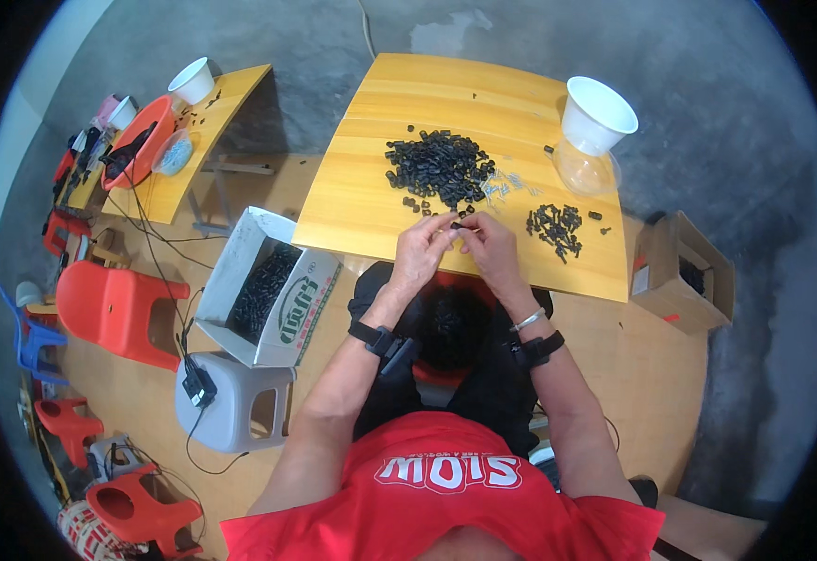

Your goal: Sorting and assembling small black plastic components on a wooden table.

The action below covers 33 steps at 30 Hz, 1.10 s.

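Observation:
Over the near edge of the wooden table (357, 187), my left hand (421, 245) and my right hand (491, 245) meet fingertip to fingertip. Both pinch a small black plastic part (456, 225), mostly covered by the fingers. Just beyond them spreads a heap of small black parts (438, 164). Thin clear or whitish pins (502, 187) lie at the heap's right side. A smaller pile of black pieces (556, 230), longer and narrower, sits to the right of my right hand.
A white bucket (597, 117) and a clear plastic bowl (588, 170) stand at the table's far right. Below my hands, a red tub (438, 372) of black parts sits between my legs. Cardboard boxes flank me: a white one (282, 318) left, a brown one (675, 280) right.

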### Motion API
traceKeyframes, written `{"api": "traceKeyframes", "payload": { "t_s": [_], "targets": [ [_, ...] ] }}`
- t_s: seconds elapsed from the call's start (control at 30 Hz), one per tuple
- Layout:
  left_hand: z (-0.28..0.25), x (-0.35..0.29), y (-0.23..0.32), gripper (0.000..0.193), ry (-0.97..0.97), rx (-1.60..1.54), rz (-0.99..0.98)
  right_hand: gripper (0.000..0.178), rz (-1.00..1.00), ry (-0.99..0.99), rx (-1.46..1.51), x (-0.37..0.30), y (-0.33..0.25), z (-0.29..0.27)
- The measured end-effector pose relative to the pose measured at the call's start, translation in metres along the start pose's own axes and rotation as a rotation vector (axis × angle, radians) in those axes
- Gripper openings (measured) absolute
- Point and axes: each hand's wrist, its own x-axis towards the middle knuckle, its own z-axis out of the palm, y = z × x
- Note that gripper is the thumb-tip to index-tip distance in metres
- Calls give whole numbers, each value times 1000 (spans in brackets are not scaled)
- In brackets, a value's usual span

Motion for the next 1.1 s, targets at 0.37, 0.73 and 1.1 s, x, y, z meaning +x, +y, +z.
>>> {"api": "traceKeyframes", "payload": {
  "t_s": [0.37,0.73,1.1],
  "targets": [
    [-8,-6,-6,16,156,71,-94,11,-119,232,-436,3,16,-18],
    [-1,-6,1,19,154,414,69,10,-88,197,-665,16,25,-19],
    [-2,-8,6,19,110,290,50,6,81,8,170,4,3,-8]
  ]
}}
